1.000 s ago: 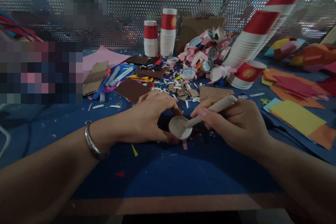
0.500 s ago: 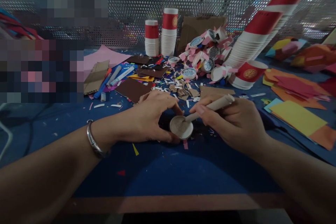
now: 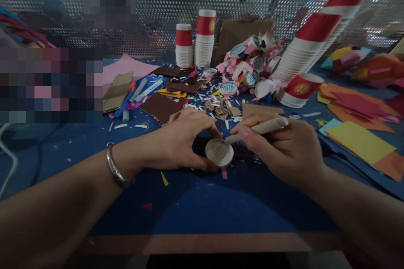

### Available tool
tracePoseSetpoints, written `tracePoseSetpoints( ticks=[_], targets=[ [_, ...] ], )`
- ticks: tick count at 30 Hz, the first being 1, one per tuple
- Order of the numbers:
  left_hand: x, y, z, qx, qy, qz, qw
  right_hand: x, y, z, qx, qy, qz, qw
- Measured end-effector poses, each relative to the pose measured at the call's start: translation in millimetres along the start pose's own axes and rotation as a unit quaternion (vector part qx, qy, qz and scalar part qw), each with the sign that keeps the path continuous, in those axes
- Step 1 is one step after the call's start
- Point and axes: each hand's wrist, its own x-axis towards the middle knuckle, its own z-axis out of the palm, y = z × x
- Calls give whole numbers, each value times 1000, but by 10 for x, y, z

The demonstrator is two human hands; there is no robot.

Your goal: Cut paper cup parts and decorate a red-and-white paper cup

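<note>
A small round white cup bottom with a raised rim lies on the blue table, a pink paper tab poking out at its near side. My left hand steadies it, thumb at the near edge and fingers curled around the far edge. In my right hand is a white marker, held like a pen. The marker's tip is at the upper right rim of the cup bottom. Whether the tip touches it I cannot tell. Faint marks show on the disc's inner face.
Behind my hands lie paper scraps, brown card and several markers. A heap of cup bottoms with pink tabs stands near paper cup stacks and a leaning stack. Coloured paper lies right, beside a black cable.
The marker's tip has moved from inside the disc to its upper right rim, with my right hand shifting slightly right. My left hand keeps its hold on the cup bottom.
</note>
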Motion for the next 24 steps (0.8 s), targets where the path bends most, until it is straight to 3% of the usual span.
tracePoseSetpoints(
  ticks=[9, 24],
  targets=[
    [13, 7, 5, 5, 2, -4, 1000, -2, -16, 26, 52, -41, 1, 998],
    [14, -2, 8, 10, 11, 10, 1000, 22, -5, 59, 51, -35, -17, 998]
  ],
)
